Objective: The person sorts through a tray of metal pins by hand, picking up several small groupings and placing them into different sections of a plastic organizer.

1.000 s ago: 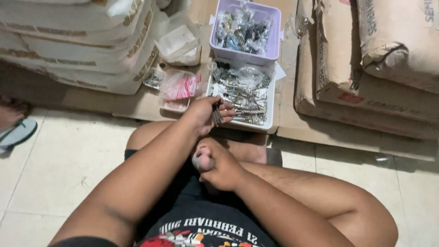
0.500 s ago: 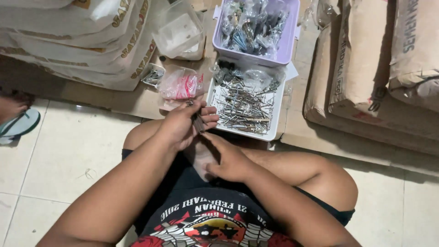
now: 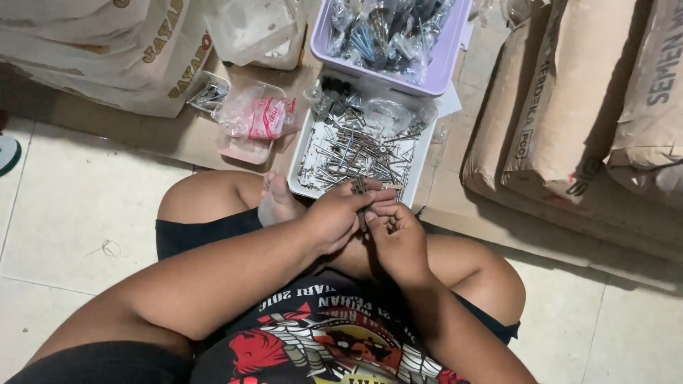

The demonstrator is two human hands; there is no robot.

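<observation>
Roughly, largest to smallest:
Floor (image 3: 78, 206): pale tiles, left and near right.
Sacks, right (image 3: 590, 114): brown paper, stacked, far right.
Sacks, left (image 3: 107, 50): pale, piled at far left.
Cardboard sheet (image 3: 163, 135): flat under the trays, far centre.
Purple bin (image 3: 455, 50): far centre, filled with bagged metal hardware.
White tray (image 3: 420, 160): just near of the purple bin, heaped with loose nails.
Clear bag (image 3: 256, 117): pink label, left of the white tray.
Left hand (image 3: 334, 217): curled, fingertips pinching the nails at the tray's near edge.
Right hand (image 3: 398, 238): curled, fingers touching the left, pinching the same bundle.
Nails (image 3: 361, 190): small bunch held between both hands, just over the tray's near rim.
</observation>
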